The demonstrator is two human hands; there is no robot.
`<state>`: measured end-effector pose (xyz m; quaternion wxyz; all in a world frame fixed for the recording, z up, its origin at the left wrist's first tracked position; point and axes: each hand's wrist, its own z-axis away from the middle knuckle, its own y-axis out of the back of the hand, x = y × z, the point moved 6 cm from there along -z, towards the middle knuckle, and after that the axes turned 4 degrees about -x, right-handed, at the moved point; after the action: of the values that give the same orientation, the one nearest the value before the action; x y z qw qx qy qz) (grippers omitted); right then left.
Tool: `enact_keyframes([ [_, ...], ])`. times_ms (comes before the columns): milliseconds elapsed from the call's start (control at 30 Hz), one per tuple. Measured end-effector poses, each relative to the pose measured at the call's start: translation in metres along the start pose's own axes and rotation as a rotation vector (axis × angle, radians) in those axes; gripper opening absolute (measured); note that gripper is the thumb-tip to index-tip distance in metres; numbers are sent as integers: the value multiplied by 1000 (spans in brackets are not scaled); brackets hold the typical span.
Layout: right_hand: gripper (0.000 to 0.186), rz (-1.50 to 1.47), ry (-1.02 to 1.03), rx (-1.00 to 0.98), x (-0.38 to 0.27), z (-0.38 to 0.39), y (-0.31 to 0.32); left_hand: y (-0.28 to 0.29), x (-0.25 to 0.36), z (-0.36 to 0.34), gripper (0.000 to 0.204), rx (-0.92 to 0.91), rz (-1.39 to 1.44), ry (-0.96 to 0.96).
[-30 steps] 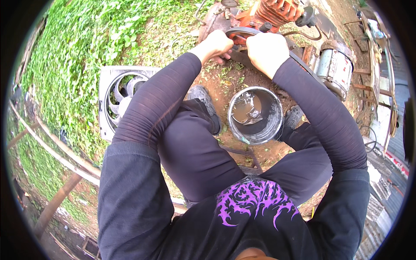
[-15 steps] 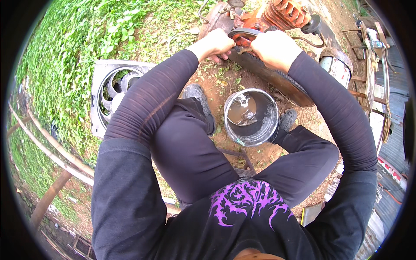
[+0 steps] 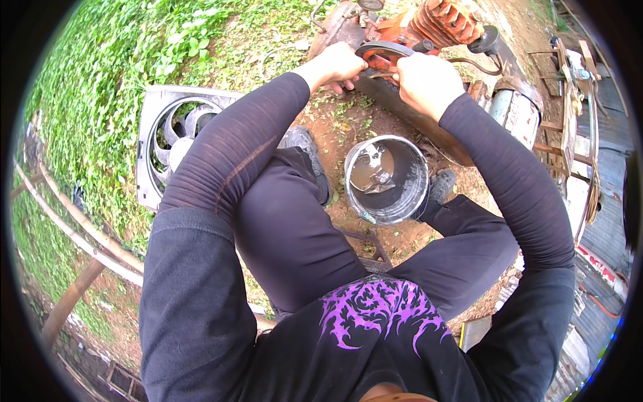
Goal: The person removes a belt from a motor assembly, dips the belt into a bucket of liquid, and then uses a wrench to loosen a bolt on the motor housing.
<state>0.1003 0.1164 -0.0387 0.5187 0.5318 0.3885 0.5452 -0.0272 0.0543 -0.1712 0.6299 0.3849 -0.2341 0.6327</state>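
At the top middle, both my hands work at a rusty orange machine with a finned cylinder (image 3: 447, 23), which looks like an air compressor. My left hand (image 3: 337, 65) is closed, fingers curled at the left side of a dark-rimmed wheel (image 3: 384, 48). Against the wheel's right side, my right hand (image 3: 429, 82) is closed too, its back turned up. Whatever the fingers grip is hidden behind them. A round gauge (image 3: 371, 4) tops the machine. Between my feet stands a grey-smeared bucket (image 3: 410, 197) holding some murky, shining water.
A fan in a square grey frame (image 3: 149, 134) lies to the left, beside green plants. Bamboo poles (image 3: 84, 234) cross the far left. A wooden rack (image 3: 569, 127) and corrugated metal sheets (image 3: 613, 187) line the right. A rusty, pale cylinder (image 3: 512, 110) lies beyond my right forearm.
My right hand has shifted slightly and turned at the wheel, while my left hand stays near its place. The whole view has moved a little.
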Motion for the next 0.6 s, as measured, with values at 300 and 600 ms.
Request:
enact_keyframes([
  [300, 21, -47, -37, -120, 5, -13, -16, 1, 0, -11, 29, -17, 38, -21],
  [600, 21, -11, -73, -235, -2, -23, -11, 6, 29, -19, 28, -55, -346, -61],
])
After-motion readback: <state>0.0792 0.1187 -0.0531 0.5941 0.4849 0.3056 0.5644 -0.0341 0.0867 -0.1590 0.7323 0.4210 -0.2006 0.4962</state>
